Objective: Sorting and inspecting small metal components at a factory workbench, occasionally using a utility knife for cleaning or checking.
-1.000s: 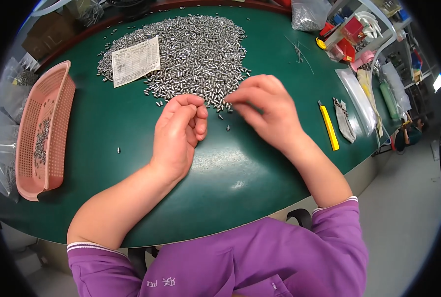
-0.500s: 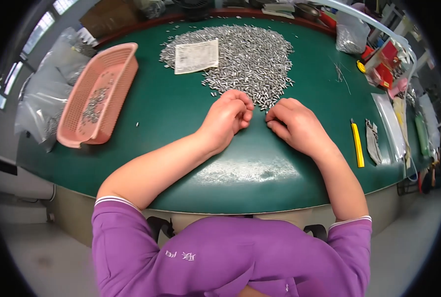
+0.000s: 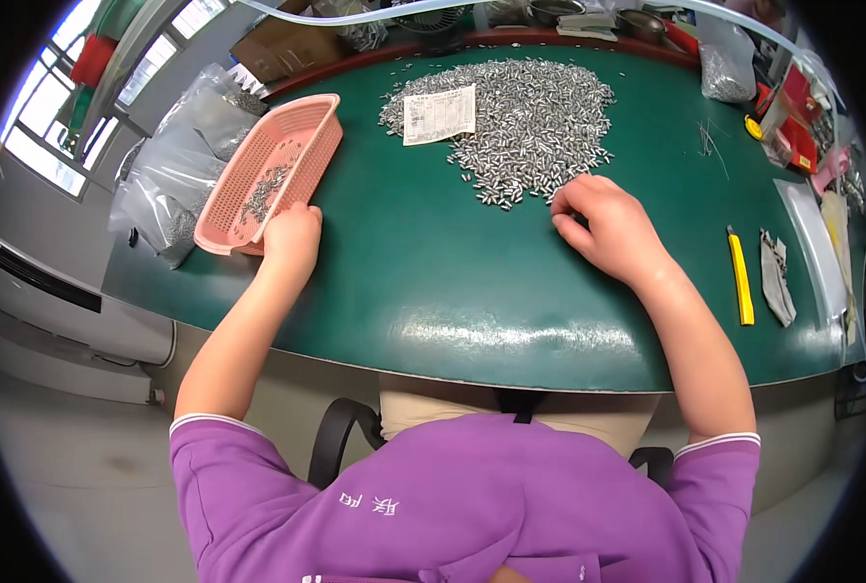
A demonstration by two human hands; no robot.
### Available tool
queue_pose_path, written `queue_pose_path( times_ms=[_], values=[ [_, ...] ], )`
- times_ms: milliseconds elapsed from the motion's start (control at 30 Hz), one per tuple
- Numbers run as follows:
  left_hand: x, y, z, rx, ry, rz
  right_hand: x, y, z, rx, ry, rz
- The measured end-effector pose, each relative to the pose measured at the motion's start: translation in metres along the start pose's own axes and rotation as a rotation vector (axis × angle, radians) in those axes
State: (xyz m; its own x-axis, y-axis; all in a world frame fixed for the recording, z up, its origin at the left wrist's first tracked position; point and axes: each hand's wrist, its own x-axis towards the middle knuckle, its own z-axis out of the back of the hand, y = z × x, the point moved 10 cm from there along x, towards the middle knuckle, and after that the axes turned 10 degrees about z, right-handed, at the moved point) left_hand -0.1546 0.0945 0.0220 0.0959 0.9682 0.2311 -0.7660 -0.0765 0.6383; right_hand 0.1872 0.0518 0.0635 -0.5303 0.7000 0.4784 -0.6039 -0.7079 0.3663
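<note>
The bench (image 3: pixel 433 262) in front of me looks smooth and green, glossy enough to throw back a white glare near my edge. The small pieces (image 3: pixel 540 117) heaped on it are shiny, silvery metal. The slip (image 3: pixel 440 115) is matt paper. I see a basket (image 3: pixel 320 160) of pink plastic, pierced with holes, and bags (image 3: pixel 166 185) of clear, crinkled plastic. My purple shirt (image 3: pixel 481 486) is soft, matt cloth.

The left forearm (image 3: pixel 238 335) slants up and inward to the left hand (image 3: pixel 293 237), back upward, fingers (image 3: pixel 302 208) curled and mostly hidden. The right forearm (image 3: pixel 697 340) angles inward to the right hand (image 3: pixel 611 226), fingers bent, thumb (image 3: pixel 572 231) just below the index finger (image 3: pixel 571 197).
</note>
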Motion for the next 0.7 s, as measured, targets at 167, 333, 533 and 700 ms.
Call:
queue_pose_path(
  times_ms=[167, 333, 533, 700],
  values=[
    [0.006, -0.01, -0.014, 0.165, -0.023, -0.014, -0.003, -0.007, -0.001, 0.016, -0.05, 0.027],
    [0.012, -0.013, -0.018, 0.248, -0.029, -0.102, -0.002, -0.011, 0.006, 0.007, -0.072, 0.023],
    [0.014, -0.011, -0.02, 0.283, -0.01, -0.119, -0.003, -0.017, 0.002, 0.023, -0.046, 0.008],
    [0.014, -0.012, -0.024, 0.298, 0.029, -0.121, -0.007, -0.017, 0.002, 0.064, -0.041, 0.01]
  ],
)
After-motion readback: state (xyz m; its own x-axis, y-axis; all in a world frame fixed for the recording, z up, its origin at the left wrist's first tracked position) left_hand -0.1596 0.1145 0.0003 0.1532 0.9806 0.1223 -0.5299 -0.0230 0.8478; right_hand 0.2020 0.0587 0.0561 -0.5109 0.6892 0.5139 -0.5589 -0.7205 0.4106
